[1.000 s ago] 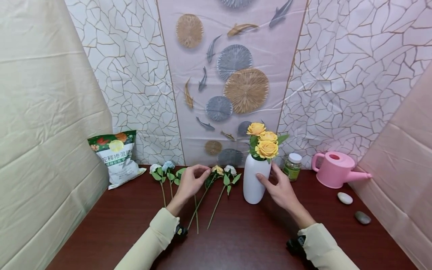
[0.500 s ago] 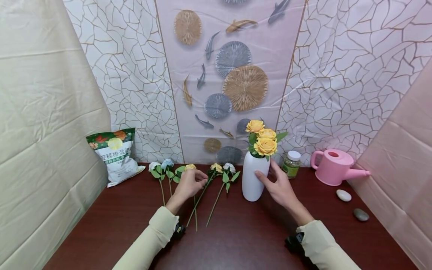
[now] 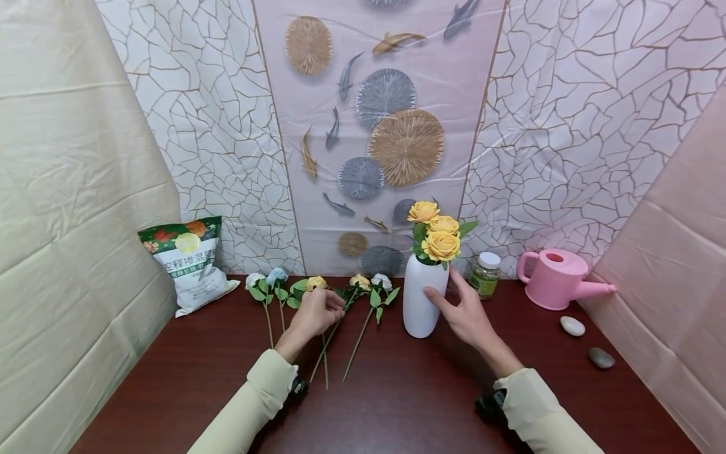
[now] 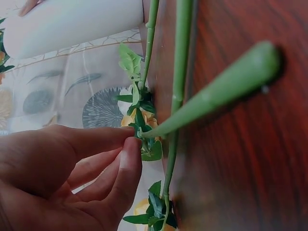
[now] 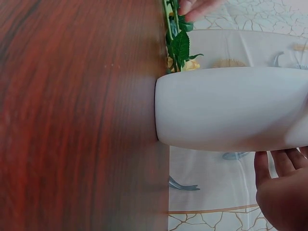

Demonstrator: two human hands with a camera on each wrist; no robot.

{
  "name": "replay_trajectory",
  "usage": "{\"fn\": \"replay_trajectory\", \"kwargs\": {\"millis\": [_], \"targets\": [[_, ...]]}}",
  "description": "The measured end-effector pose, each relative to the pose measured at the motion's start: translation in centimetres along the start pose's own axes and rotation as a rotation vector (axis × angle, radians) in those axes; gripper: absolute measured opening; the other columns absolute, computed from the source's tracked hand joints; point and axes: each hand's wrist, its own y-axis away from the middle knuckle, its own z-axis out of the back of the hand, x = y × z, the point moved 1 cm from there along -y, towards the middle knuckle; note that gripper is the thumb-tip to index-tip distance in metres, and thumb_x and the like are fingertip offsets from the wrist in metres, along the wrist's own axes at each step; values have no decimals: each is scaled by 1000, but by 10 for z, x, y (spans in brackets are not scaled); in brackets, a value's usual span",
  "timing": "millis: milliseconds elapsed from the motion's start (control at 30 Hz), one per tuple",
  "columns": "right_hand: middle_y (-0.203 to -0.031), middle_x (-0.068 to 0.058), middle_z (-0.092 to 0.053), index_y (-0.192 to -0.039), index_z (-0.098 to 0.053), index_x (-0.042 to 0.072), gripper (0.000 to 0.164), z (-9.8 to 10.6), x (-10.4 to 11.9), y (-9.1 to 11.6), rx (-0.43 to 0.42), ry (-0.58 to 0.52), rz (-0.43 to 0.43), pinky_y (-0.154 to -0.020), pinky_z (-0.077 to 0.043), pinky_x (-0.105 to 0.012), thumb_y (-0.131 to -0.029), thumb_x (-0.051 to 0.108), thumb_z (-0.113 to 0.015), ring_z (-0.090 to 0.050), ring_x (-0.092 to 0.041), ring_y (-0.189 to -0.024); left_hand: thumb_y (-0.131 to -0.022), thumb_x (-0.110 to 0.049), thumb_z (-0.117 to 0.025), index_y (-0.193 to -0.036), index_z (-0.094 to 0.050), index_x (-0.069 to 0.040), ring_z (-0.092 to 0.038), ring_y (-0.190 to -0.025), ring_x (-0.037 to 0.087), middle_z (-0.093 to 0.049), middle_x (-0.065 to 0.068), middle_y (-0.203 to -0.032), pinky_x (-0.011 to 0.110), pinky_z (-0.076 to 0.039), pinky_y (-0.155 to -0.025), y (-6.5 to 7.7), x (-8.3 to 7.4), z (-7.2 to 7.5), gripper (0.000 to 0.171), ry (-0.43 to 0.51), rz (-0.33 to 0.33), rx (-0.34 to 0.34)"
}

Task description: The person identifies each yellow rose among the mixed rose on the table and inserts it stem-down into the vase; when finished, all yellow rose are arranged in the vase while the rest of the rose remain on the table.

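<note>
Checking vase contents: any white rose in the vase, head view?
No, only yellow roses show at the mouth of the white vase.

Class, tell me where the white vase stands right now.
In the head view, the vase stands right of the loose flowers, left of the jar, the right hand at its side.

On the bench (image 3: 397, 410), a vase (image 3: 418, 302) is holding roses (image 3: 442, 245); loose roses (image 3: 360, 282) are lying left, a fertilizer bag (image 3: 195, 277) farther left; a jar (image 3: 484, 277) and watering can (image 3: 558, 280) are standing right.
</note>
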Motion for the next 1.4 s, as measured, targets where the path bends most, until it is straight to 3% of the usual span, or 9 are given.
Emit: {"fn": "replay_trajectory", "kwargs": {"millis": [233, 467, 767, 1000, 1400], "targets": [[-146, -1, -55, -151, -38, 41, 63, 0, -3, 0, -4, 2, -7, -107, -47, -54, -96, 40, -68, -54, -22, -134, -86, -10, -77, -102, -79, -11, -70, -80, 10, -76, -3, -88, 30, -60, -72, 0, 0, -1, 16, 14, 32, 27], [-146, -3, -56, -152, -36, 40, 65, -1, -2, -1, -6, 5, 13, -106, -48, -50, -96, 37, -68, -55, -22, -133, -85, -12, -80, -100, -78, -10, -69, -78, 11, -75, -2, -86, 29, -59, -70, 1, -2, 1, 15, -38, 22, 18], [-145, -1, -57, -150, -37, 45, 64, -1, 0, -1, 0, -6, 8, -105, -49, -49, -95, 38, -70, -55, -20, -132, -83, -14, -82, -104, -77, -9, -70, -74, 10, -76, -1, -83, 30, -59, -70, 3, 0, 0, 22, -40, 42, 72], [-145, -1, -56, -150, -37, 45, 64, -1, 1, -1, 3, -12, 9, -106, -48, -48, -95, 38, -70, -55, -19, -133, -84, -8, -78, -108, -76, -13, -69, -68, 8, -76, -5, -77, 30, -58, -70, 4, 2, 2, 25, 30, 46, 66], [-144, -1, -57, -150, -38, 42, 62, -1, -1, -2, 8, -3, 13, -107, -48, -52, -96, 38, -68, -54, -21, -133, -85, -17, -81, -111, -76, -13, -73, -74, 9, -78, -2, -86, 27, -59, -68, 3, -1, 9, 27, 200, -47, -15]]}}
